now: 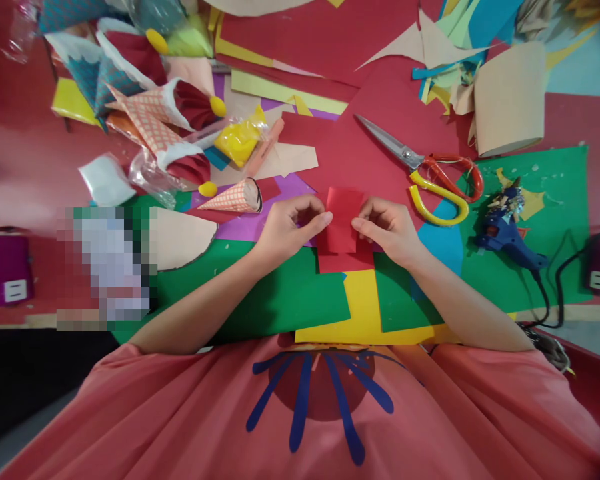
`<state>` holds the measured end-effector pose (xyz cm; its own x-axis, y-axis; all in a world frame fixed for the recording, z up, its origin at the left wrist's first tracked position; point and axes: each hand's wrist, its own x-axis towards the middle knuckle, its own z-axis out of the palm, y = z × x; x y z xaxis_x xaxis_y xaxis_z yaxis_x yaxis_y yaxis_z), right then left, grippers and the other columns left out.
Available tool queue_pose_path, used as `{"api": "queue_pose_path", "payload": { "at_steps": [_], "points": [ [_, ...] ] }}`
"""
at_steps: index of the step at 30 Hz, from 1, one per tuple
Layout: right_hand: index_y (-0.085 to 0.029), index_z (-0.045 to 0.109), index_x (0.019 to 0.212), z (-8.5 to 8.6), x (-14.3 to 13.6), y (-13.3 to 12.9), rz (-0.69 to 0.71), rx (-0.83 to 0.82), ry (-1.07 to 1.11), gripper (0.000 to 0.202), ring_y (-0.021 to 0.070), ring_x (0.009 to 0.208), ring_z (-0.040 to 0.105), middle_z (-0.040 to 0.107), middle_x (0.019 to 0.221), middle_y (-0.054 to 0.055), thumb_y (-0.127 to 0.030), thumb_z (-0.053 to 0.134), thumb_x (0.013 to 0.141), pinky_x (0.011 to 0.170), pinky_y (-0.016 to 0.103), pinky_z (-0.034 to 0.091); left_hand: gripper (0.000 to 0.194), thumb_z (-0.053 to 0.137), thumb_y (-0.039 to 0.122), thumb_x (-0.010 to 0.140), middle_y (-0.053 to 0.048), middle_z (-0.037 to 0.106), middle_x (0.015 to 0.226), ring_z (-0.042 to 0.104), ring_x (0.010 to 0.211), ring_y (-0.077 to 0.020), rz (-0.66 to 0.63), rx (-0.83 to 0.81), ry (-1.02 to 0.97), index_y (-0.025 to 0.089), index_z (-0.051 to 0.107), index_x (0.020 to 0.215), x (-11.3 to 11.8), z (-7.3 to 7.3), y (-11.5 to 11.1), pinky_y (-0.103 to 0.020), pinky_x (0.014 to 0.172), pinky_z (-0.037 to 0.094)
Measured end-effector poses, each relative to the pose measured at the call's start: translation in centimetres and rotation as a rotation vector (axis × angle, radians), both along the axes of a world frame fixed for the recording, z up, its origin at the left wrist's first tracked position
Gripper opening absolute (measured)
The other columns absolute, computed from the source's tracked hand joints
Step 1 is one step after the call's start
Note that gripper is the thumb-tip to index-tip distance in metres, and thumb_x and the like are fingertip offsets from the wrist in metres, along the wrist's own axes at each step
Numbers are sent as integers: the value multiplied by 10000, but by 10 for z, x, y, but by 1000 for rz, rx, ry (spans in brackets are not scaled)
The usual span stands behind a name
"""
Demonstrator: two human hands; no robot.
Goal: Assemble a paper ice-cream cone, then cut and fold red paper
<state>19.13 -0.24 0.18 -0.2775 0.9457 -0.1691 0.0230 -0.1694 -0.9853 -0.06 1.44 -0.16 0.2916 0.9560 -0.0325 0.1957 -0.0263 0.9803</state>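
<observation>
Between my two hands is a small red paper rectangle (341, 223), upright above more red paper. My left hand (293, 227) pinches its left edge between thumb and fingers. On the opposite edge, my right hand (387, 230) has a similar pinch. Scissors (410, 160) with one red and one yellow handle lie open beyond my right hand. A small orange-checked paper cone (233, 198) rests just left of my left hand. Farther left is a cream paper piece (180, 239) with a curved dark edge.
At right, a blue glue gun (513, 240) with a black cord lies on green paper (570, 200). A beige paper cylinder (510, 100) stands behind it. Several checked cones with red ruffles (155, 123) and a yellow packet (240, 137) crowd the back left. Coloured sheets overlap across the table.
</observation>
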Motion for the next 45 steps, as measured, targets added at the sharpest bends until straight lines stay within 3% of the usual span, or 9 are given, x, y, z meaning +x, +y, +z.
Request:
{"api": "queue_pose_path", "payload": {
  "at_steps": [12, 22, 30, 45],
  "points": [
    [-175, 516, 656, 0, 1, 0, 29, -4, -36, 399, 55, 518, 431, 509, 577, -56, -504, 733, 719, 490, 216, 323, 396, 636, 534, 786, 21, 564, 578, 515, 535, -74, 12, -16, -27, 168, 560, 654, 0, 2, -1, -197, 518, 403],
    [-171, 524, 652, -2, 3, -1, 90, 16, -42, 386, 57, 537, 382, 472, 581, -61, -480, 747, 711, 518, 217, 312, 509, 632, 631, 743, 32, 461, 549, 389, 523, -64, 39, -2, -17, 166, 508, 577, 1, 1, 1, -192, 476, 347],
    [-181, 545, 712, 5, 1, 0, 54, 39, 8, 330, 65, 571, 410, 480, 636, -50, -473, 678, 791, 532, 224, 317, 368, 632, 465, 786, 28, 502, 550, 429, 531, -75, -57, -25, 19, 165, 536, 595, 0, 2, -1, -198, 494, 350],
    [-184, 495, 637, 3, 1, 0, 27, -19, 5, 388, 52, 497, 446, 499, 556, -65, -484, 712, 754, 492, 210, 349, 380, 567, 441, 846, 31, 504, 530, 474, 530, -86, -145, -23, 64, 171, 498, 588, 0, 5, -3, -208, 512, 377]
  ]
}}
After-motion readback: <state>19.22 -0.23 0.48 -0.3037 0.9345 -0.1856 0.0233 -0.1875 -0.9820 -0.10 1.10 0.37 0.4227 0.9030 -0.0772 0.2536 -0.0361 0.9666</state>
